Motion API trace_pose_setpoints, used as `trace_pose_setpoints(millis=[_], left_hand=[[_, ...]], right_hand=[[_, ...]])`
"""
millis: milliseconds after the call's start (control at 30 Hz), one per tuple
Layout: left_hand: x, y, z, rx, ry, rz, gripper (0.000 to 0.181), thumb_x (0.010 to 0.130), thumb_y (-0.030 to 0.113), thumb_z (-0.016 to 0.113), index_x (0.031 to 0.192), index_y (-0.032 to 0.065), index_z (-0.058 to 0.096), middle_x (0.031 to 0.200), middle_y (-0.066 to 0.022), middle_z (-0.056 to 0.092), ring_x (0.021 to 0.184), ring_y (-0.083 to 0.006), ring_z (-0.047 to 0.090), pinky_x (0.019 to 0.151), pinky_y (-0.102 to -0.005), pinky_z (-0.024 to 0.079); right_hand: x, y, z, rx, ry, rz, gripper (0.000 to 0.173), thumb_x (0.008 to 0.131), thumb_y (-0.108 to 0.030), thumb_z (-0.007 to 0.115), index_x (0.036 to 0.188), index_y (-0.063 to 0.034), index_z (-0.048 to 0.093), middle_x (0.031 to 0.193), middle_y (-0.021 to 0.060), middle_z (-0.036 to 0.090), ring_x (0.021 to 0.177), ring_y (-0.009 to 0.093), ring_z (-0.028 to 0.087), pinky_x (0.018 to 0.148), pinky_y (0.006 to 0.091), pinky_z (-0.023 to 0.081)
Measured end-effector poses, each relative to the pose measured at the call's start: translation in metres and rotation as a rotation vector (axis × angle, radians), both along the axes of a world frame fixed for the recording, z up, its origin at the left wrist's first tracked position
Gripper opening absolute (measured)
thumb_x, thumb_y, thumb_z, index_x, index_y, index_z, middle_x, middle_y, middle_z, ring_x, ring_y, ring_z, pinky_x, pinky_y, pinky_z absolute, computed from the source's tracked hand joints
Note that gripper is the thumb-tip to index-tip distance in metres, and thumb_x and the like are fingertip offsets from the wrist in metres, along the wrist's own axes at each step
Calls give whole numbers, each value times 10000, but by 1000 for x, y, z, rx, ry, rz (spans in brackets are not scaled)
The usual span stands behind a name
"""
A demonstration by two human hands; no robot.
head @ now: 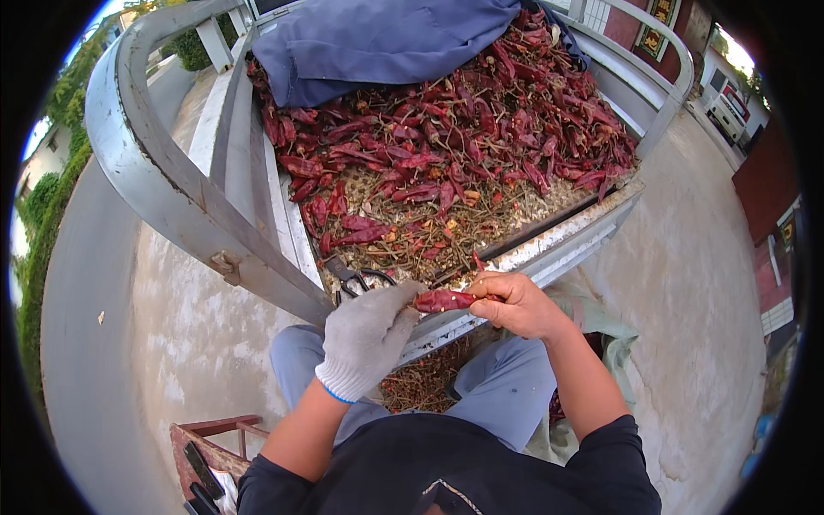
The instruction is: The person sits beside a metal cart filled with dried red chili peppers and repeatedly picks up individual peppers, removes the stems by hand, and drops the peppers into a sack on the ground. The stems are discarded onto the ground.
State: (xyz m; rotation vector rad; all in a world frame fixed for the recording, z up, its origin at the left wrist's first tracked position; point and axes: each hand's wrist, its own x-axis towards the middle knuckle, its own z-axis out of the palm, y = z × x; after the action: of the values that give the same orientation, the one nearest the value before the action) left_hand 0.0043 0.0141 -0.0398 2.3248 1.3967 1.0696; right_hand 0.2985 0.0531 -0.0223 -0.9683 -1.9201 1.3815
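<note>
A dried red chilli is stretched between my two hands above the front edge of the truck bed. My left hand, in a pale knitted work glove, pinches its left end. The bare fingers of my right hand grip the other end. Pale seeds cling to the pod's skin. Just beyond my left hand lie black-handled scissors, partly covered by the glove. Behind them a large heap of dried red chillies fills the bed, with loose stems and seeds scattered at its near side.
A blue cloth covers the heap's back left. Metal rails rise at the bed's left. Plant debris lies between my legs, and a pale green woven sack stands by my right leg. A wooden stool holds a dark phone-like object.
</note>
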Motion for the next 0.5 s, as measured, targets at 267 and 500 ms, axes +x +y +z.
trace_pose_setpoints(millis=[267, 500], left_hand=[[-3, -12, -9, -96, 311, -26, 145, 913, 168, 738, 1017, 70, 764, 845, -127, 731, 824, -364, 715, 754, -495, 544], [4, -19, -16, -198, 236, -116, 130, 920, 207, 733, 962, 83, 739, 882, -117, 732, 843, -362, 716, 747, -505, 537]], right_hand=[[-19, -20, 18, 471, -430, 22, 450, 898, -388, 827, 1175, -43, 744, 1021, 127, 680, 920, 342, 702, 788, 462, 559], [-51, -19, 3, 515, -585, 224, 304, 936, -329, 778, 1041, -52, 708, 980, 123, 695, 916, 374, 710, 747, 491, 560]])
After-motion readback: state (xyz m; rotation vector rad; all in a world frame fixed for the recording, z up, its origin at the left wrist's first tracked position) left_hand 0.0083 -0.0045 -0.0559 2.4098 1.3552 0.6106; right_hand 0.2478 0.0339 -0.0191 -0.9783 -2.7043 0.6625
